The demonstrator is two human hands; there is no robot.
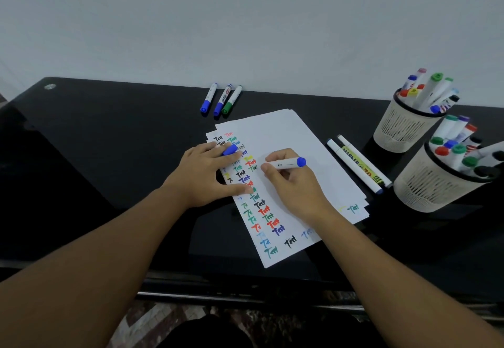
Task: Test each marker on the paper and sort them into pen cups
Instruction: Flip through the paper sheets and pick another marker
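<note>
You are well along: your right hand grips a blue marker on the paper, your left hand pinches its cap, two cups hold most, five remain.

— What writing reads on the paper?
— The word "Test", handwritten over and over in columns, in black, red, green, blue and yellow ink.
— And on the markers?
— A yellow-labelled marker lying beside the sheets carries "MARKER" in dark capitals, then a red number that looks like "70". A blue-capped marker near the wall bears a label too small to read.
</note>
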